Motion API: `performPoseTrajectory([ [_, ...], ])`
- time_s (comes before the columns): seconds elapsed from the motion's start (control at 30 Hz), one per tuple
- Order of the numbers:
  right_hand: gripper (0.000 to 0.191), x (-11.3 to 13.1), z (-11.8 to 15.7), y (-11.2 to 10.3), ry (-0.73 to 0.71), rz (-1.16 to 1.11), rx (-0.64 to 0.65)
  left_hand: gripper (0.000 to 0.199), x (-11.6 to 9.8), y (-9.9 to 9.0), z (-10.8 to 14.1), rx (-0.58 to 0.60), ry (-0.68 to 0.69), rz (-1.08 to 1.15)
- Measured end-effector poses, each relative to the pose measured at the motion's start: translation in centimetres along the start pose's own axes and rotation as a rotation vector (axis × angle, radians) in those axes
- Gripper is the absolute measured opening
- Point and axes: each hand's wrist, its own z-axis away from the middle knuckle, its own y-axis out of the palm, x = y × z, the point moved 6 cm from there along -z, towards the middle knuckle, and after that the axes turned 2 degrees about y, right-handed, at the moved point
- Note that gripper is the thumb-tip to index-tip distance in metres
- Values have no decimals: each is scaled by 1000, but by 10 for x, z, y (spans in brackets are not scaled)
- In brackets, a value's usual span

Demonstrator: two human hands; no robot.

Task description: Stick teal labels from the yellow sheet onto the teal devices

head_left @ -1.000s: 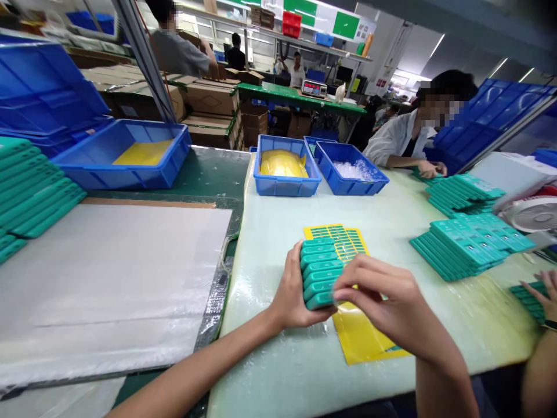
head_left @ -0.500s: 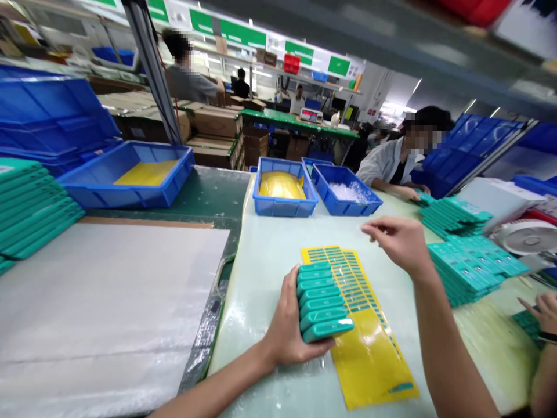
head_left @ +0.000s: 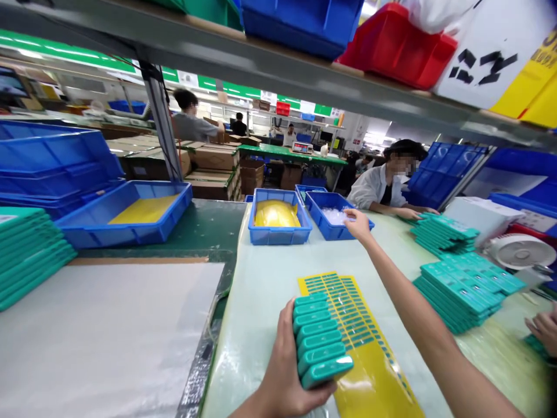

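The left hand (head_left: 281, 363) has fingers and thumb wrapped firmly round a row of green cases (head_left: 319, 337), narrow sides up, at the left edge of a yellow sheet (head_left: 378, 374); whether the row touches the mat (head_left: 265, 278) cannot be told. The right arm reaches past the sheet's right edge, and the right hand (head_left: 360, 225) is at the right-hand rim of a blue bin (head_left: 340, 233) of clear bits (head_left: 334, 216), fingers bent and near the thumb; I cannot tell whether they pinch anything. A yellow-filled bin (head_left: 281, 236) stands just left, and a span of mat separates both bins from the sheet. The mat's left edge runs beside a white board (head_left: 117, 325), a dark strip between. Right of the forearm, across more mat, stands a green stack (head_left: 461, 290).
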Motion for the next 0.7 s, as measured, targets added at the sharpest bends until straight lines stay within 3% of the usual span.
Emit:
performPoseTrajectory([
  [0.07,104,0,59,20,51,-136,236,151,0,0,1,2,4,-42],
  [0.13,155,5,134,52,74,-253,512,151,3,-1,3,2,1,-59],
  [0.2,177,11,202,89,98,-304,706,149,8,-3,5,5,-2,-65],
  [0.3,185,14,242,125,164,-312,540,146,14,-10,4,-20,-34,-65],
  [0.4,175,25,231,132,242,-447,426,140,9,-18,-12,-107,-191,41],
  [0.5,136,41,211,108,357,-649,412,122,-5,-2,-43,-174,-517,307],
  [0.6,78,37,206,71,610,-778,329,86,-19,51,-80,-195,-888,673],
  [0.63,67,30,207,58,682,-796,279,72,-21,75,-93,-180,-993,801],
  [0.7,57,11,208,32,759,-817,176,50,-21,121,-122,-126,-1052,863],
])
